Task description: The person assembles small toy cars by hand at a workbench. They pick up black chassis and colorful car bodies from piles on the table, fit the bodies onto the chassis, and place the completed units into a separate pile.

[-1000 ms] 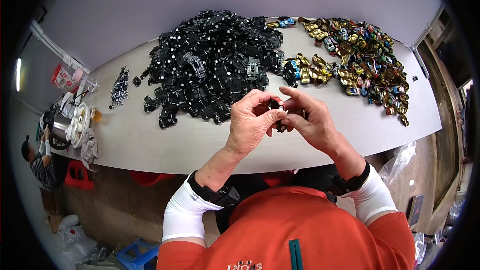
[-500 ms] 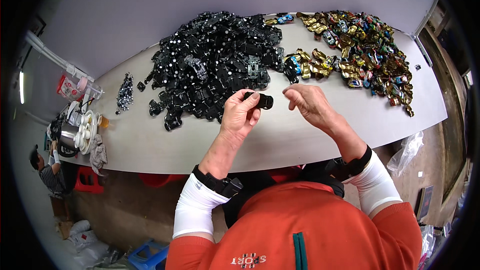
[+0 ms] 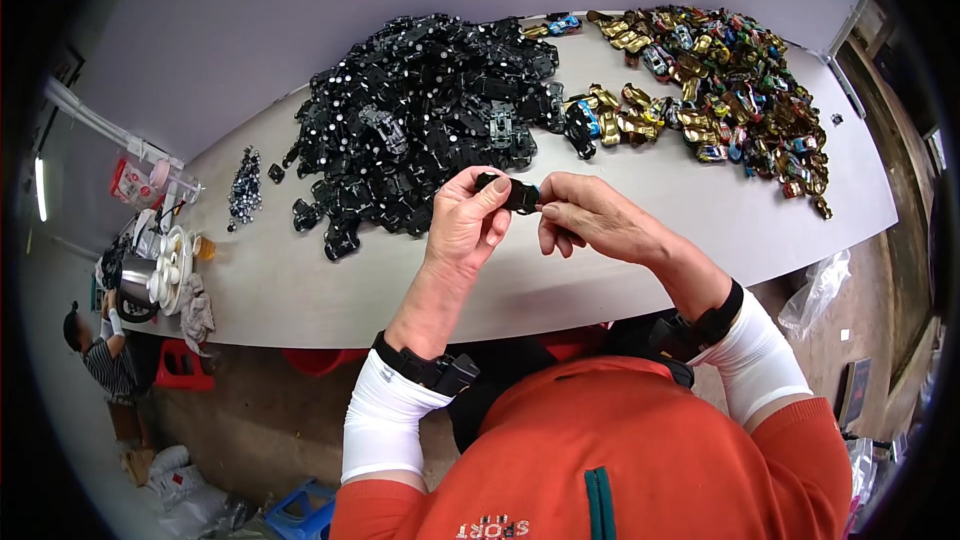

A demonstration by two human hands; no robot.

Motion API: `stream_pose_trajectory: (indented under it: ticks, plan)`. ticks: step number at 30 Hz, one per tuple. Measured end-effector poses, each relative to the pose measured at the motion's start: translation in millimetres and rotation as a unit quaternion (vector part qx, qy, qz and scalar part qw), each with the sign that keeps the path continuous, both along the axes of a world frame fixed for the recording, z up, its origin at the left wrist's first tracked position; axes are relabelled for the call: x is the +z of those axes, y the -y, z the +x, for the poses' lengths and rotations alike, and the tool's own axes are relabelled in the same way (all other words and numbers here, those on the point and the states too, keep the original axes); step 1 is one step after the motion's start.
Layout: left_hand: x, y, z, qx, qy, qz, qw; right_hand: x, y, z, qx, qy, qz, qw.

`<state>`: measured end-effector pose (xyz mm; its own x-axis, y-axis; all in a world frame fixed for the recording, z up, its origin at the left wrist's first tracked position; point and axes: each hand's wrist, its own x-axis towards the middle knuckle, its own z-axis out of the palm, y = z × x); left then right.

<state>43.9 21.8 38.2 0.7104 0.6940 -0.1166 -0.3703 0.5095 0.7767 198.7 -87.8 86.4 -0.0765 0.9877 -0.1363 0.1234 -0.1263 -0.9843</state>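
A black toy car chassis (image 3: 521, 197) is pinched between the thumb and fingers of my left hand (image 3: 462, 220), above the table near its front edge. My right hand (image 3: 607, 220) comes in from the other side, its fingers curled and its fingertips against the chassis's right end. Whatever those fingertips may pinch is too small to make out; a tiny bluish spot shows there. Just beyond my left hand lies a large heap of black toy car chassis (image 3: 425, 105), many showing white or silver wheels.
Gold and coloured toy cars (image 3: 735, 90) are heaped at the right of the table (image 3: 320, 290). Small shiny parts (image 3: 246, 188) lie at the left. Beyond them are a tray with white cups (image 3: 178, 265) and a cloth (image 3: 198, 312). Another person (image 3: 105, 365) is at far left.
My right hand has moved left and down, and its fingertips have reached the chassis's right end. The left hand still holds the chassis, slightly further left.
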Motion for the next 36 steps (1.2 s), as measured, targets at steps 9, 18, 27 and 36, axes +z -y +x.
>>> stream_pose_trajectory:
  ticks: [9, 18, 27, 36]
  plan:
    - [5, 8, 7, 0.024, -0.023, 0.099, 0.995, -10, 1, -2, -0.069, 0.051, 0.011, 0.996]
    - [-3, 7, 14, 0.014, -0.080, 0.081, 0.993, -30, 5, 7, -0.051, -0.072, -0.034, 0.996]
    - [-7, 27, 34, 0.188, -0.062, 0.074, 0.977, -49, -3, -11, -0.113, -0.178, -0.039, 0.977]
    - [-17, 16, 4, -0.107, -0.058, 0.132, 0.984, -10, 15, 27, 0.007, 0.005, -0.015, 1.000]
